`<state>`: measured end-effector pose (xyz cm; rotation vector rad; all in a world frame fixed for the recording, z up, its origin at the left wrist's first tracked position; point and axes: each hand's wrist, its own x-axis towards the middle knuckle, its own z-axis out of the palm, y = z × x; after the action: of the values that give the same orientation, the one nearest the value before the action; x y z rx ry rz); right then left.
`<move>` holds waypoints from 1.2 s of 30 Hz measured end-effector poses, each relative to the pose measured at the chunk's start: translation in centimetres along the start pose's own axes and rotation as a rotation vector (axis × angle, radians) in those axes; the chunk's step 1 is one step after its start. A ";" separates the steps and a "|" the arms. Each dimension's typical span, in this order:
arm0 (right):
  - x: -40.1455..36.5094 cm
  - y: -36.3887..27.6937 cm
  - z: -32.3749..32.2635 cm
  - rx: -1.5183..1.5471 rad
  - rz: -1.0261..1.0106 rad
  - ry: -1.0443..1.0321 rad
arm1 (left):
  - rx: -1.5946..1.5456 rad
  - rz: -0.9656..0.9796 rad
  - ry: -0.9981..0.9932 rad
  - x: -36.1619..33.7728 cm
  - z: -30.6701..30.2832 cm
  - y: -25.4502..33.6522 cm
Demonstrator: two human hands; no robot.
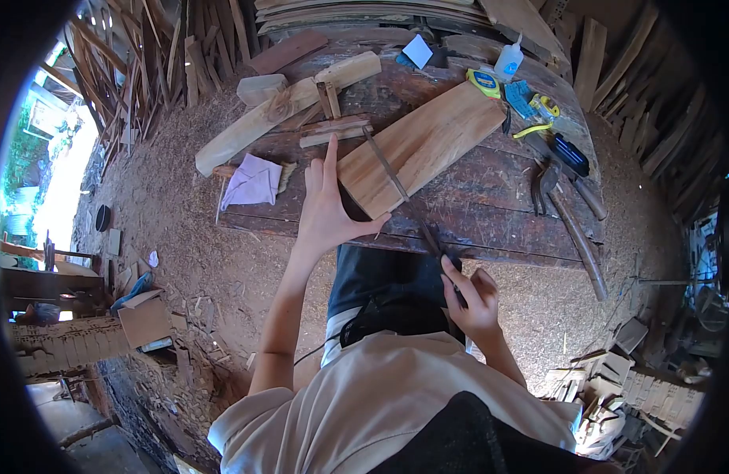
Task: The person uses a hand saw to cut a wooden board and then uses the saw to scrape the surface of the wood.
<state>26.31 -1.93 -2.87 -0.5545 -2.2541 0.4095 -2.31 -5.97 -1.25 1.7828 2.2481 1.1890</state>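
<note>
A light wooden board (435, 138) lies slantwise on the dark worn workbench (491, 205). Across its near part runs a long thin metal tool (388, 170), its dark handle toward the bench's front edge. My right hand (472, 300) is closed round that handle. My left hand (326, 201) is spread at the board's near left corner, thumb by its near end and index finger pointing up to a small wood strip (333, 138). Nothing shows held in my left hand.
A long curved timber (254, 130) and a folded lilac cloth (254, 180) lie left. Toward the right are a yellow tape measure (484, 82), a white bottle (508, 59) and a hammer (570, 213). Wood pieces lean behind the bench.
</note>
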 end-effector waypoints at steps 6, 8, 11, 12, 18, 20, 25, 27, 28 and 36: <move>0.9 -0.3 0.4 -0.017 0.013 -0.029 | 0.000 0.002 -0.023 0.1 0.0 0.0; 1.9 0.6 1.7 -0.018 -0.011 0.001 | 0.006 0.007 -0.017 0.0 0.0 -0.1; 2.3 0.4 2.1 0.002 -0.033 0.043 | 0.011 0.018 0.011 0.0 0.0 -0.3; 2.0 0.5 1.9 0.002 -0.004 0.024 | 0.006 0.012 0.008 0.0 0.0 -0.3; 1.7 0.5 2.1 0.020 0.060 0.040 | -0.029 0.003 -0.005 0.2 -0.1 -0.3; 1.8 0.4 2.1 0.013 0.068 0.040 | -0.036 0.005 -0.003 0.2 -0.2 -0.3; 1.9 0.3 2.0 0.025 0.067 0.039 | -0.043 0.003 -0.002 0.3 -0.3 -0.2; 2.0 0.3 2.2 0.030 0.068 0.041 | -0.045 0.002 -0.002 0.3 -0.3 -0.3; 2.0 0.3 2.3 0.033 0.069 0.046 | -0.048 0.003 -0.002 0.3 -0.3 -0.3; 2.1 -0.2 1.8 0.035 0.112 -0.022 | -0.056 -0.005 0.014 0.3 -0.3 -0.1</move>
<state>23.61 -1.21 -2.67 -0.6630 -2.2389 0.5127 -2.64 -5.91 -1.01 1.7541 2.2022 1.2542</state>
